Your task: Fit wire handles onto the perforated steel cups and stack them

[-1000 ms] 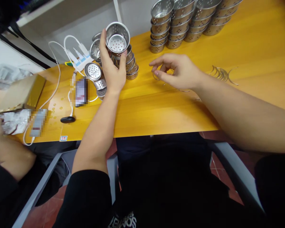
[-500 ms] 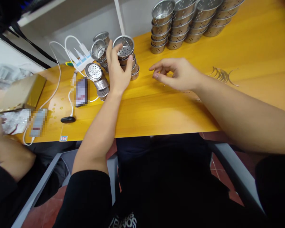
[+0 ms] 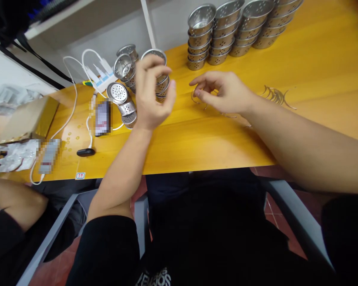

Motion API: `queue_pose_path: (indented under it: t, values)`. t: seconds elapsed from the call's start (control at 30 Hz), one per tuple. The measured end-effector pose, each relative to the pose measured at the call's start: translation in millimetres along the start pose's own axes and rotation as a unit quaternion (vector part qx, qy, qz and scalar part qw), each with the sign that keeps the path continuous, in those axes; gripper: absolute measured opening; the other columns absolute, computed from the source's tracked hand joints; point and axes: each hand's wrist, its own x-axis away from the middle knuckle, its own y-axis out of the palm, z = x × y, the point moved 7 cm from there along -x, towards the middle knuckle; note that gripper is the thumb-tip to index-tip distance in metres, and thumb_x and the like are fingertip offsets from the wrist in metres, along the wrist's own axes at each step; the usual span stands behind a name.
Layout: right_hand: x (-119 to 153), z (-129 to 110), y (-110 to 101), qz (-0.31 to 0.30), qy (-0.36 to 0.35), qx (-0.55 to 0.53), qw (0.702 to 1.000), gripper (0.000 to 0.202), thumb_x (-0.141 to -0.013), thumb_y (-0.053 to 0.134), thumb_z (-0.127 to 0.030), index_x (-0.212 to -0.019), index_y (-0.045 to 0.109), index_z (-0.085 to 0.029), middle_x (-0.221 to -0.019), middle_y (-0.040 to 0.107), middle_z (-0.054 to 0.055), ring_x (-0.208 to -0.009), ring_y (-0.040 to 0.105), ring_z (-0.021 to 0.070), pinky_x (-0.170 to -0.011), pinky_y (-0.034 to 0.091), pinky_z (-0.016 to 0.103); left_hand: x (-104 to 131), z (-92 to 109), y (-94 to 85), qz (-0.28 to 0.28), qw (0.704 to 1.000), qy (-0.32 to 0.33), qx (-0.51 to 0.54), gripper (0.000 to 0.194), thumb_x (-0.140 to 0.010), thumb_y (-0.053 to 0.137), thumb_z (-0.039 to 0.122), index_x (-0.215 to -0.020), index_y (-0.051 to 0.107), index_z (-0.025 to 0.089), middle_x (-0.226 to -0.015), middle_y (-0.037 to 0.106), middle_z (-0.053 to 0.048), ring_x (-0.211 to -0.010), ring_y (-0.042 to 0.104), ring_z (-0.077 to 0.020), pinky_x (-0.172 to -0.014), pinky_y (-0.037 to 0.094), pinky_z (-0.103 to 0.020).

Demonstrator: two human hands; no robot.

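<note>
**Perforated metal cups and wire handles at the bench**

The left hand (image 3: 151, 97) hovers half-curled and empty just near the short stack of cups (image 3: 160, 77). The right hand (image 3: 223, 91) pinches a thin wire handle (image 3: 197, 99) low over the yellow table (image 3: 197, 139). Right of it lies a fan of spare wire handles (image 3: 277, 95), apparently six or so. Far right stand four tall cup stacks (image 3: 238, 29); left, about six loose cups (image 3: 121, 85). Judged from this, most cups await handles.

Assembly workshop; stacked metal strainer cups (image 3: 226, 35)
</note>
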Motion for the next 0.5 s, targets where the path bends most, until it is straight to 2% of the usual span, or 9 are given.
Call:
queue_pose_path:
  t: [0.03,0.1,0.17,0.2,0.27,0.3,0.4,0.43,0.5]
  values:
    - [-0.8,0.9,-0.5,0.007,-0.006,0.002,1.000,0.043,-0.090,0.086,-0.060,-0.125,0.077,-0.036,-0.101,0.076,0.004,-0.082,0.061,0.0260,-0.084,0.056,0.049,4.3,14.6,9.3,-0.045,0.998,0.021,0.034,0.026,-0.105,0.050,0.055,-0.108,0.059,0.031,-0.121,0.068,-0.008,-0.124,0.065,-0.0247,-0.109,0.054,-0.050]
    - [-3.1,0.5,-3.0,0.030,-0.026,0.019,0.999,0.045,-0.094,0.082,-0.062,-0.128,0.076,-0.032,-0.103,0.076,0.005,-0.081,0.063,0.0244,-0.081,0.057,0.045,16.1,36.9,33.1,-0.158,0.982,0.038,0.100,0.031,-0.105,0.052,0.050,-0.085,0.057,0.026,-0.089,0.065,-0.003,-0.087,0.065,-0.0184,-0.084,0.055,-0.041]
    - [-6.3,-3.2,-8.8,0.069,-0.046,0.048,0.995,0.046,-0.097,0.079,-0.060,-0.130,0.074,-0.028,-0.108,0.075,0.007,-0.080,0.066,0.0227,-0.076,0.058,0.041,29.2,47.6,56.0,-0.267,0.952,0.029,0.150,0.031,-0.102,0.060,0.042,-0.078,0.056,0.023,-0.079,0.062,0.000,-0.072,0.057,-0.0127,-0.074,0.049,-0.034]
    - [-8.7,-6.1,-12.7,0.090,-0.054,0.058,0.993,0.046,-0.098,0.078,-0.058,-0.131,0.073,-0.027,-0.108,0.075,0.007,-0.080,0.067,0.0223,-0.074,0.059,0.040,36.0,47.0,66.8,-0.325,0.933,0.012,0.154,0.030,-0.100,0.062,0.037,-0.075,0.056,0.022,-0.076,0.061,0.001,-0.069,0.055,-0.0109,-0.072,0.046,-0.032]
    - [-17.0,-12.0,-19.7,0.114,-0.052,0.062,0.990,0.042,-0.099,0.076,-0.055,-0.131,0.071,-0.028,-0.110,0.074,0.006,-0.082,0.069,0.0220,-0.073,0.061,0.038,46.1,37.8,80.2,-0.400,0.902,-0.031,0.159,0.028,-0.096,0.067,0.033,-0.073,0.057,0.020,-0.072,0.061,0.003,-0.063,0.051,-0.0080,-0.066,0.040,-0.029]
    - [-23.5,-15.4,-22.4,0.116,-0.047,0.060,0.990,0.038,-0.100,0.075,-0.053,-0.130,0.070,-0.029,-0.109,0.074,0.005,-0.082,0.070,0.0217,-0.074,0.062,0.037,48.3,31.2,82.6,-0.413,0.894,-0.052,0.166,0.028,-0.094,0.068,0.032,-0.071,0.057,0.019,-0.070,0.060,0.003,-0.061,0.049,-0.0070,-0.065,0.038,-0.029]
    - [-56.4,-32.6,-23.5,0.077,-0.042,0.085,0.993,0.031,-0.103,0.071,-0.042,-0.131,0.071,-0.029,-0.109,0.074,0.004,-0.079,0.069,0.0189,-0.074,0.063,0.035,48.0,12.3,81.3,-0.396,0.891,-0.103,0.197,0.027,-0.094,0.069,0.033,-0.073,0.059,0.018,-0.068,0.059,0.004,-0.059,0.048,-0.0059,-0.063,0.037,-0.027]
    - [-72.1,-39.8,-19.6,0.042,-0.043,0.108,0.992,0.034,-0.104,0.069,-0.034,-0.137,0.071,-0.026,-0.114,0.075,0.004,-0.084,0.069,0.0180,-0.079,0.064,0.033,48.4,7.6,80.9,-0.393,0.889,-0.117,0.205,0.026,-0.093,0.070,0.033,-0.074,0.060,0.018,-0.067,0.059,0.004,-0.059,0.048,-0.0060,-0.062,0.037,-0.027]
    - [-108.6,-53.6,-17.2,0.032,-0.034,0.184,0.982,0.031,-0.101,0.068,-0.018,-0.130,0.078,-0.012,-0.107,0.075,0.007,-0.082,0.067,0.0149,-0.086,0.062,0.031,50.2,1.1,81.2,-0.391,0.882,-0.140,0.221,0.023,-0.092,0.072,0.031,-0.076,0.062,0.018,-0.068,0.060,0.004,-0.059,0.048,-0.0060,-0.061,0.038,-0.026]
